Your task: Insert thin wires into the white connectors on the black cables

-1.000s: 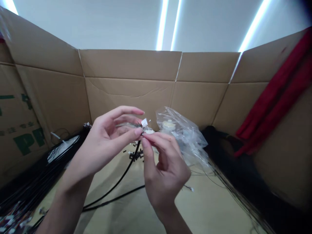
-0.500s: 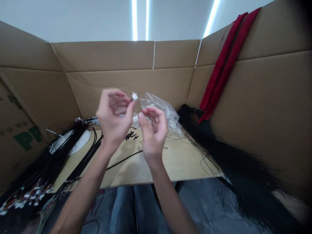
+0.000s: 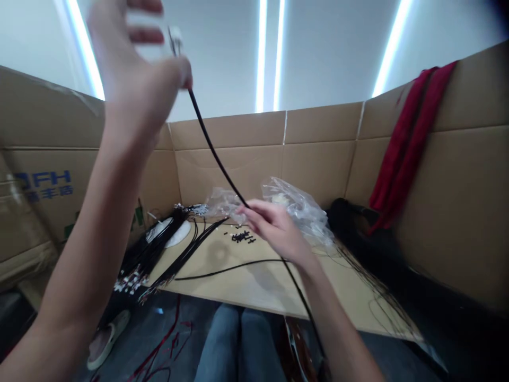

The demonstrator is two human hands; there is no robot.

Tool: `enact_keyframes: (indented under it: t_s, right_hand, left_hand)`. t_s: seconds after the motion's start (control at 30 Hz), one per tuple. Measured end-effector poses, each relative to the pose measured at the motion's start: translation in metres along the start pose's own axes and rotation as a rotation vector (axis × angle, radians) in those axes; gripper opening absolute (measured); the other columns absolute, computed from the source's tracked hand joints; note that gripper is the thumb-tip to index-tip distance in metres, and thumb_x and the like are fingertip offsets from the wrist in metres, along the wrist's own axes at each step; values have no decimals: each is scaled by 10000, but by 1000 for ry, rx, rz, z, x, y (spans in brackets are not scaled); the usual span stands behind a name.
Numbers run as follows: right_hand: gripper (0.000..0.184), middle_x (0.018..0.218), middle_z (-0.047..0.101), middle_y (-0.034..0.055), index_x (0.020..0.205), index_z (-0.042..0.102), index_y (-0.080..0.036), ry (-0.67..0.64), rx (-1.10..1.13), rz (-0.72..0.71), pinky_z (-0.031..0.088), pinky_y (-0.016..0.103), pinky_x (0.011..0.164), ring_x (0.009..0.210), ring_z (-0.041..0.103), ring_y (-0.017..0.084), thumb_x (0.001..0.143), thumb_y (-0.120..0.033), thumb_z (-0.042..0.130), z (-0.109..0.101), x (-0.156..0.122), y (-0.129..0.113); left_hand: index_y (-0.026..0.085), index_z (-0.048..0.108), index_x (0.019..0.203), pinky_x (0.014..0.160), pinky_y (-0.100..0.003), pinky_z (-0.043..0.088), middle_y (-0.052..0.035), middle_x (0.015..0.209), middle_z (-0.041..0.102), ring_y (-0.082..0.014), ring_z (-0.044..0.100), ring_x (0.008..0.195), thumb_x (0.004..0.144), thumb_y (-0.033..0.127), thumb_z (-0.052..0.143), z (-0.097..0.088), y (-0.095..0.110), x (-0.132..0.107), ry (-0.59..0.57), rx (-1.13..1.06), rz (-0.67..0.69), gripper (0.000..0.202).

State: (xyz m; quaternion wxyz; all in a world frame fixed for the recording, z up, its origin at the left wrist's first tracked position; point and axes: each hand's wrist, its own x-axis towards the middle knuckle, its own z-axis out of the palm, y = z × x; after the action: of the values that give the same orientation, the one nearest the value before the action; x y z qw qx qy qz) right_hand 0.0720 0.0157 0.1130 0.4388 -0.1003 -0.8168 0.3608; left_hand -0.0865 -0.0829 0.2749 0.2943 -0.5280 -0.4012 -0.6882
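Observation:
A black cable (image 3: 218,158) runs slantwise between my two hands. My left hand (image 3: 137,71) is raised at the upper left and pinches the cable near its end, with the other fingers spread. Above that grip a white connector (image 3: 175,36) shows, blurred. Lower down, my right hand (image 3: 274,228) closes around the cable at mid-length. Below my right hand the cable carries on past the table's front edge. Under it on the table lies another black cable (image 3: 230,269). Small black pieces (image 3: 240,236) are scattered behind that one.
Cardboard walls (image 3: 226,164) surround the wooden table (image 3: 254,289). Bundles of black cables (image 3: 191,253) lie on the left. Clear plastic bags (image 3: 298,204) sit at the back. Dark strands (image 3: 382,260) spread on the right, below a red cloth strip (image 3: 411,143) over the wall.
My left hand has risen to the upper left, while my right hand has moved right and lower. A length of black cable now stretches between them. The view has tilted and shifted left.

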Motion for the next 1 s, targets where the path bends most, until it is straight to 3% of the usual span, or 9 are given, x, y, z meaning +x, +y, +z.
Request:
enact_keyframes:
  t_s: [0.03,0.07,0.13,0.27,0.4,0.6,0.77,0.9,1.0]
  right_hand:
    - [251,574,429,-59,821,654,-156,-53,-47,32,294,213,463,505,384,64,934,-337,523,-14,-16,3]
    - [259,580,438,-52,825,660,-146,-115,-96,71,293,217,461,505,383,68,938,-330,516,-26,-28,9]
    - [283,590,464,-39,844,669,-130,-252,-183,153,313,215,474,518,402,73,949,-331,500,-46,-43,26]
    - [305,589,509,-46,874,656,-120,-548,-297,340,387,209,487,491,459,70,959,-386,531,-74,-39,72]
    - [319,633,534,-51,856,622,-132,-656,-394,446,460,225,541,524,498,74,967,-419,537,-102,-24,107]
    - [355,679,592,-26,909,651,-132,-648,-407,497,514,276,634,609,576,104,967,-457,520,-130,-26,135]
    - [427,842,730,80,944,740,-151,-448,-374,456,533,383,798,822,672,201,892,-541,574,-136,-32,152]
    - [397,1175,704,121,1103,731,-214,-181,-332,374,515,447,909,1023,661,271,818,-484,673,-114,-28,145]
    - [321,1167,689,76,1118,687,-239,73,-257,253,505,388,956,1058,645,213,888,-446,602,-79,-16,119]
  left_hand:
    - [236,610,1067,667,-268,564,38,1196,583,-178,594,1117,699,99,790,-10,-5,-19,-79,-51,-39,431]
    - [214,681,1013,758,-301,568,22,1037,633,-173,650,963,694,102,795,-18,-12,-41,-169,-227,-209,356]
    - [165,713,913,794,-304,565,9,909,662,-125,654,769,687,158,825,-26,-32,-89,-216,-308,-366,252]
    - [115,646,961,771,-352,574,-36,896,666,-153,657,812,914,316,632,-20,-79,-174,-221,-452,-724,207]
    - [124,620,1081,801,-373,572,-72,1052,654,-180,652,909,939,343,592,-5,-103,-220,-230,-583,-1008,262]
    - [118,630,1052,796,-362,578,-64,1036,660,-173,656,902,922,273,622,15,-111,-213,-356,-734,-1229,202]
    - [95,661,877,773,-326,598,-39,870,704,-151,695,824,889,188,660,44,-117,-178,-479,-875,-1263,95]
    - [89,715,766,774,-245,609,-72,776,744,-168,735,785,749,182,797,68,-117,-162,-527,-971,-1229,126]
    - [98,741,778,742,-233,623,-87,778,757,-173,738,747,718,227,830,79,-118,-158,-556,-992,-1186,168]
